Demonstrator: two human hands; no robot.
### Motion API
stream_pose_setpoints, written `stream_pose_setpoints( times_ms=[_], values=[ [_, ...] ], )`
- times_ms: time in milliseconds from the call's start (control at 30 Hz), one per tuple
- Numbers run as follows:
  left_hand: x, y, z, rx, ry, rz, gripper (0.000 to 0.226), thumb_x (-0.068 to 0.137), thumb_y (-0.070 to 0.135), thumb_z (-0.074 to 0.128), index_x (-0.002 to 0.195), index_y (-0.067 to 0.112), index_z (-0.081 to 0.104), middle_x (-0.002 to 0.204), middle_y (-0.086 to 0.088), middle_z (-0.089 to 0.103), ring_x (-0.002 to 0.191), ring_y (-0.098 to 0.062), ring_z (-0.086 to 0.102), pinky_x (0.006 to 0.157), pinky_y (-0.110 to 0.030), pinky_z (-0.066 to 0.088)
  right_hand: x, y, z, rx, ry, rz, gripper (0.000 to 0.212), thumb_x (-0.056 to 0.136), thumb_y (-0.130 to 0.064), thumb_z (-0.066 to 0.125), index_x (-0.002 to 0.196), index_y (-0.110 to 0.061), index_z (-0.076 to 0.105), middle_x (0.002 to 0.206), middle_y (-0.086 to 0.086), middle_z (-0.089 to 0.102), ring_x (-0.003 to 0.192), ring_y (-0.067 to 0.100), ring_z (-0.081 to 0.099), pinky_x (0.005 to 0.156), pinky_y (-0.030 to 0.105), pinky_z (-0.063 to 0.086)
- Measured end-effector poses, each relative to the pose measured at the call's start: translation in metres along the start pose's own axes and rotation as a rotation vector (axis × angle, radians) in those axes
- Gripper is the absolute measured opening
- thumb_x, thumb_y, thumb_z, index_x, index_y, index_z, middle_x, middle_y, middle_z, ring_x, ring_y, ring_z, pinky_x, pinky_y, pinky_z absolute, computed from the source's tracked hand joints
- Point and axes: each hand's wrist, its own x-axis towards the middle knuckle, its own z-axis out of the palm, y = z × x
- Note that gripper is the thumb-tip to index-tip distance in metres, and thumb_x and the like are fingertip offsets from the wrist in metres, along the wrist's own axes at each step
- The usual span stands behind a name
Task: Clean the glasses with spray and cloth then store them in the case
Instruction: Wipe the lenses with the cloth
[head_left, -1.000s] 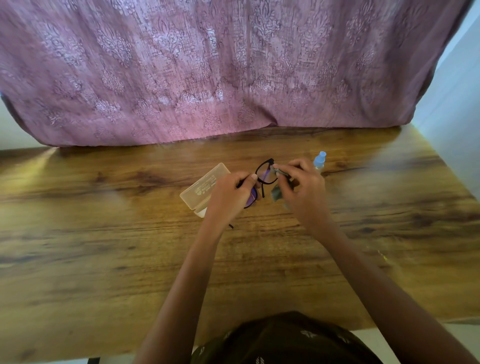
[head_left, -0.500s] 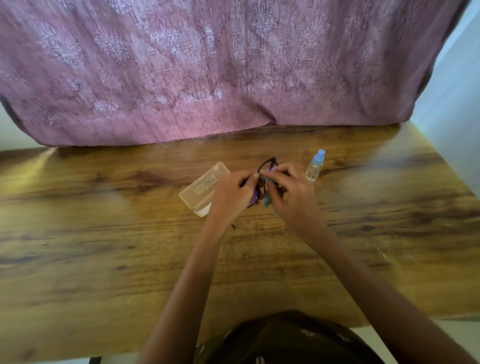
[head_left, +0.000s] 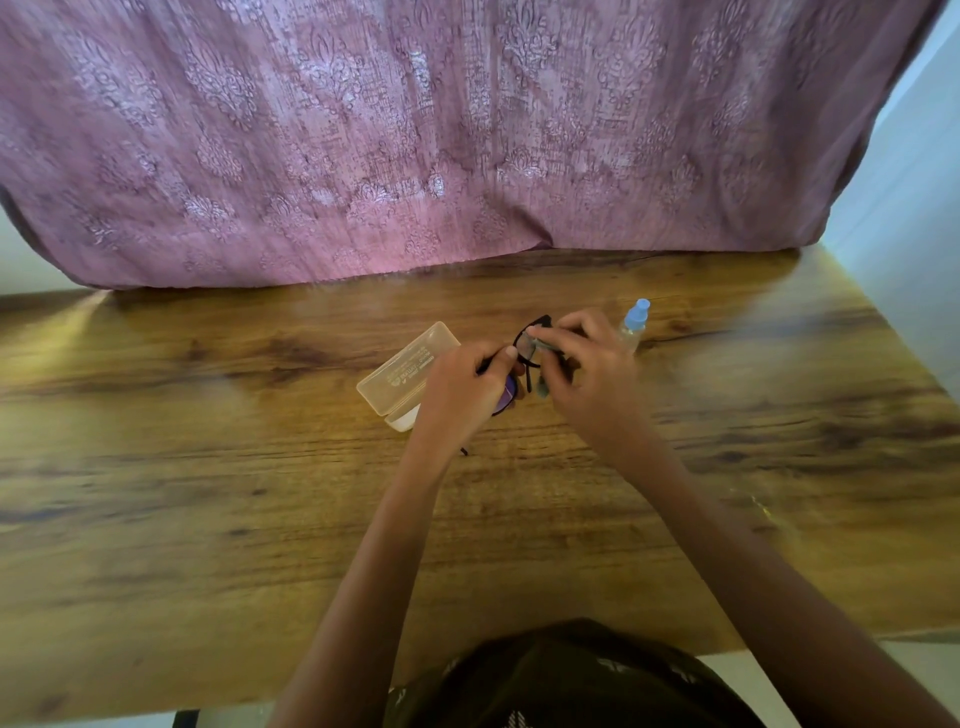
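Both hands are loaded. Left hand (head_left: 457, 389) grips the black thin-rimmed glasses with purple-tinted lenses (head_left: 523, 347) by the near side of the frame, fingers curled round it. Right hand (head_left: 592, 379) pinches a small grey-green soft cloth (head_left: 543, 387) against the far lens. The glasses sit between the two hands, mid-scene, and look lifted off the brown wood-grain bench (head_left: 208, 467). One temple tip pokes out near the left wrist.

We read this as the wiping step; storage not yet done.

Handling, our call:
- **Glasses:** light. The frame is stiff but thin, the hinges and temples are the weak points, and the lenses go slick once sprayed. We'd take hold at the rim or bridge, not the temples, and keep bare fingers off the glass.
- **Cloth:** limp and bunches easily, so press it flat to the lens with light pressure.

Translucent pale-yellow rectangular plastic case (head_left: 405, 371) lies on the bench just left of the left hand. It's a smooth hard shell with a white part showing at its near end; we can't tell how far it's open. Small clear plastic spray bottle with a light-blue cap (head_left: 631, 327) stands upright just right of the right hand, on the far side. Mauve patterned woven fabric (head_left: 415, 130) hangs across the far edge of the bench.
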Motion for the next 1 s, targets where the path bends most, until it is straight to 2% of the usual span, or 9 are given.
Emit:
stream_pose_setpoints(
  times_ms=[133,267,433,500,600,800,900,967,1000],
  values=[
    [0.000,0.000,-0.001,-0.002,-0.001,0.008,0.028,0.100,0.022,0.049,0.079,0.018,0.067,0.076,-0.007,0.071,0.077,-0.026,0.066,0.079,-0.049,0.052,-0.004,-0.004,0.002,0.023,-0.024,-0.045,0.021,0.086,0.004,0.064,0.104,0.001,0.072,0.092,0.011,0.061,0.086,0.014,0.055,0.076,0.019,0.045],
    [0.001,-0.001,-0.002,-0.002,-0.015,0.000,0.030,0.100,0.025,0.049,0.077,0.019,0.067,0.073,-0.003,0.071,0.075,-0.024,0.067,0.079,-0.049,0.053,0.003,0.001,0.002,0.010,-0.001,-0.002,0.019,0.087,0.003,0.064,0.104,0.001,0.072,0.089,0.011,0.060,0.082,0.014,0.054,0.073,0.020,0.044],
    [0.003,-0.003,-0.001,-0.006,-0.020,0.000,0.033,0.100,0.025,0.048,0.072,0.022,0.065,0.062,0.010,0.069,0.071,-0.012,0.065,0.073,-0.033,0.050,0.009,0.010,0.002,0.016,0.027,0.059,0.021,0.086,0.003,0.063,0.104,-0.001,0.073,0.087,0.008,0.058,0.078,0.009,0.049,0.071,0.011,0.038],
    [0.003,-0.004,-0.001,-0.009,-0.012,0.003,0.033,0.100,0.025,0.048,0.072,0.022,0.065,0.061,0.011,0.068,0.071,-0.011,0.065,0.072,-0.030,0.049,0.007,0.012,0.002,0.018,0.023,0.068,0.020,0.087,0.001,0.063,0.104,-0.002,0.073,0.088,0.008,0.057,0.077,0.011,0.051,0.069,0.014,0.041],
    [0.002,-0.004,0.000,-0.007,-0.003,0.013,0.034,0.100,0.024,0.048,0.071,0.022,0.065,0.061,0.011,0.068,0.071,-0.011,0.064,0.074,-0.031,0.050,0.002,0.015,0.000,0.021,0.032,0.079,0.019,0.087,0.001,0.064,0.104,-0.003,0.072,0.089,0.008,0.058,0.075,0.016,0.055,0.066,0.020,0.046],
    [0.004,-0.004,0.002,-0.011,0.009,-0.002,0.032,0.100,0.025,0.049,0.075,0.018,0.068,0.071,-0.001,0.071,0.077,-0.021,0.066,0.079,-0.041,0.051,0.000,0.011,-0.003,0.033,0.041,0.092,0.019,0.087,0.002,0.065,0.104,-0.002,0.073,0.091,0.008,0.059,0.076,0.018,0.059,0.067,0.022,0.050],
    [0.005,-0.005,0.002,-0.018,0.009,-0.015,0.032,0.100,0.026,0.048,0.074,0.023,0.066,0.071,0.003,0.071,0.070,-0.011,0.067,0.070,-0.024,0.050,-0.003,0.004,-0.003,0.035,0.025,0.057,0.019,0.086,0.002,0.066,0.104,-0.002,0.073,0.089,0.008,0.059,0.078,0.015,0.057,0.066,0.024,0.050],
    [0.005,-0.005,0.002,-0.009,0.018,-0.016,0.031,0.100,0.027,0.049,0.076,0.022,0.068,0.071,0.002,0.071,0.063,-0.003,0.064,0.059,-0.010,0.043,-0.006,-0.001,-0.002,0.063,-0.002,0.017,0.021,0.085,0.003,0.065,0.104,-0.002,0.073,0.089,0.009,0.059,0.077,0.016,0.057,0.065,0.025,0.050],
    [0.005,-0.006,0.002,-0.002,0.024,-0.016,0.031,0.100,0.027,0.049,0.077,0.021,0.069,0.071,0.001,0.071,0.063,-0.002,0.062,0.055,-0.008,0.040,-0.007,-0.003,-0.001,0.082,-0.014,0.003,0.021,0.085,0.004,0.065,0.105,-0.001,0.073,0.090,0.009,0.059,0.077,0.017,0.058,0.065,0.027,0.051]
  ],
)
